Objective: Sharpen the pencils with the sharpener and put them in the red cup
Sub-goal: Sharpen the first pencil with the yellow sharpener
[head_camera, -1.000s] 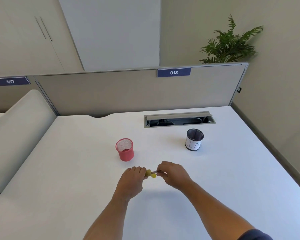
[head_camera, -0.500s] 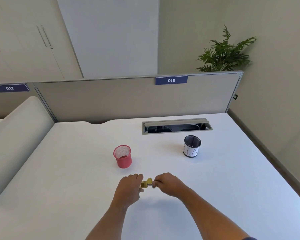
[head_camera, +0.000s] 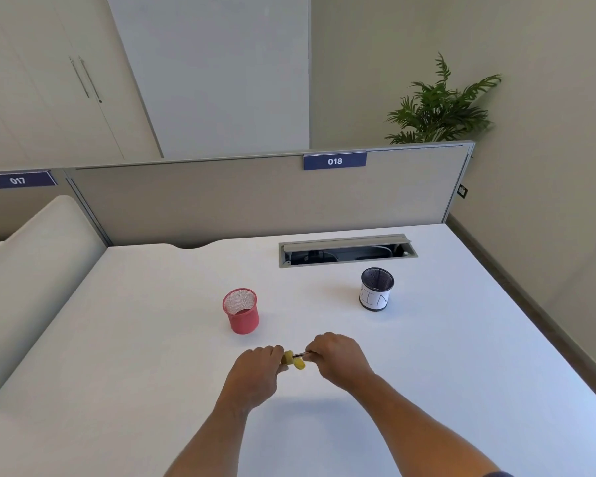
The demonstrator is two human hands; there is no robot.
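Observation:
My left hand is closed around a small yellow sharpener just above the white desk. My right hand grips a pencil, of which only a short thin stretch shows between the hands, running into the sharpener. The rest of the pencil is hidden in my right fist. A red mesh cup stands upright behind and left of my hands, a hand's width away; I see no pencils standing in it.
A black mesh cup with a white label stands at the back right. Behind it lies an open cable slot in the desk. A beige partition closes the far edge, a padded divider the left side.
My hands stay together on sharpener and pencil, with small shifts of the sharpener between them. The camera tilts, so the scene slides lower in view.

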